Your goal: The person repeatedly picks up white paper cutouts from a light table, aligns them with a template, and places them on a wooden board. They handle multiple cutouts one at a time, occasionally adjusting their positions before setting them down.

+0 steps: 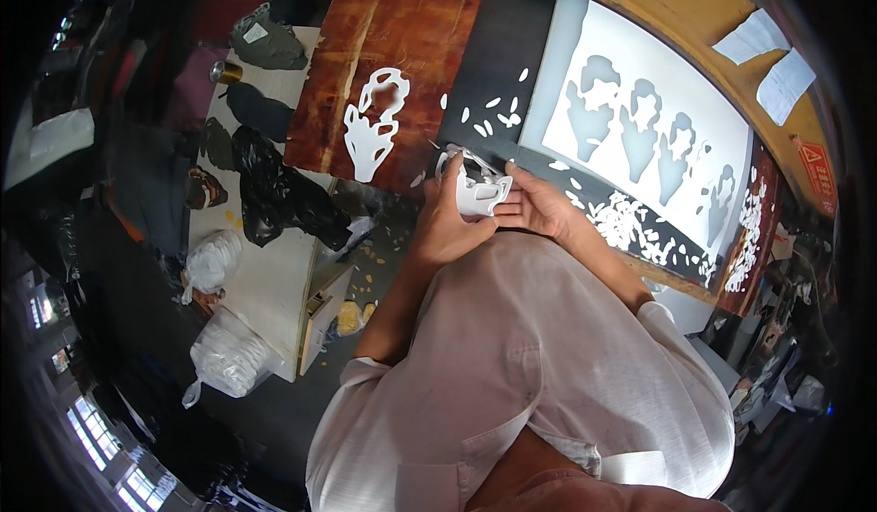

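Both my hands meet over the near edge of a dark work surface [498, 64]. My left hand [446, 220] and my right hand [539, 203] together grip a white cut-out paper shape [477, 192] with holes in it, held just above the surface. A similar white cut-out [373, 126] lies flat on a reddish-brown board [384, 28] to the left. A large white sheet [658, 128] with several face-shaped holes cut in it lies to the right, apart from my hands.
Small white paper scraps [630, 220] are scattered over the dark surface. A low pale table [265, 274] at left carries black bags [274, 192] and white bags [224, 357]. Loose paper sheets [767, 55] rest on a yellow ledge at upper right.
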`<control>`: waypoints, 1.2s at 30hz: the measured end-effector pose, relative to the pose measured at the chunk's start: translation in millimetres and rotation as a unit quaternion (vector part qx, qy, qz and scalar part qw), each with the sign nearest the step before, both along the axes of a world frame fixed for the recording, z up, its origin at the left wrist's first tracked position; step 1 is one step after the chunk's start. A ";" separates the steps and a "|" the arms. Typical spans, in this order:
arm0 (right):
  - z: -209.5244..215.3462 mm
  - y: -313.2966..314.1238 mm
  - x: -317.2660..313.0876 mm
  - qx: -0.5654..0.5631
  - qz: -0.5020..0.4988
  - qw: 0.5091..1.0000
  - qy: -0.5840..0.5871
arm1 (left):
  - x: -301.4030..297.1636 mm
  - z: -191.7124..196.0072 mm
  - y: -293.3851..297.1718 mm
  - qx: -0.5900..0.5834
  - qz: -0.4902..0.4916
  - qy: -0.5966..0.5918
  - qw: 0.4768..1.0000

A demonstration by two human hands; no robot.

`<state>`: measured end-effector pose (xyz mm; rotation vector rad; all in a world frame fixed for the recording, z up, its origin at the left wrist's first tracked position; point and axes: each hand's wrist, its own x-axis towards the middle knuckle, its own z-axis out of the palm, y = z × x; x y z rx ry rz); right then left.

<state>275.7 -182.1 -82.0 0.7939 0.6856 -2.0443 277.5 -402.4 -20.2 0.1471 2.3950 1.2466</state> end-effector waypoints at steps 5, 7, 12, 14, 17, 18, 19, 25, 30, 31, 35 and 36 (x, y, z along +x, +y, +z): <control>-10.1 -21.4 -24.8 -0.015 -0.149 0.984 0.096 | -0.9 4.3 -16.4 0.015 -0.050 0.023 0.998; -11.1 -23.7 -36.3 0.030 -0.128 0.980 0.152 | 1.5 5.2 -21.0 -0.003 -0.041 0.055 0.998; -0.8 -38.6 -49.8 -0.025 -0.148 0.969 0.198 | 8.8 3.5 -24.7 -0.040 -0.006 0.117 0.992; 4.4 -46.4 -52.1 -0.005 -0.146 0.972 0.184 | 9.4 1.7 -24.9 -0.046 -0.004 0.156 0.987; 8.0 -55.0 -55.8 0.010 -0.150 0.969 0.197 | 8.7 -0.5 -26.2 -0.050 0.004 0.170 0.984; 7.9 -56.2 -57.1 0.012 -0.153 0.967 0.202 | 8.3 -0.9 -26.6 -0.052 0.007 0.168 0.984; 7.1 -57.1 -58.1 0.008 -0.163 0.964 0.208 | 7.9 -1.1 -27.0 -0.051 0.012 0.156 0.986; -4.3 -54.9 -57.4 0.058 -0.163 0.964 0.204 | 5.9 -0.1 -25.9 -0.049 0.030 0.100 0.993; -11.3 -53.9 -54.0 0.081 -0.158 0.959 0.222 | 3.8 -0.2 -24.8 -0.060 0.023 0.118 0.991; -11.5 -53.8 -53.7 0.108 -0.156 0.960 0.205 | 3.4 -0.7 -25.0 -0.061 0.023 0.119 0.991; -7.8 -54.8 -52.9 0.115 -0.168 0.956 0.211 | 2.1 -4.1 -27.1 -0.049 0.029 0.145 0.988; -6.0 -54.7 -53.0 0.112 -0.175 0.957 0.204 | 1.2 -5.3 -27.6 -0.040 0.029 0.155 0.987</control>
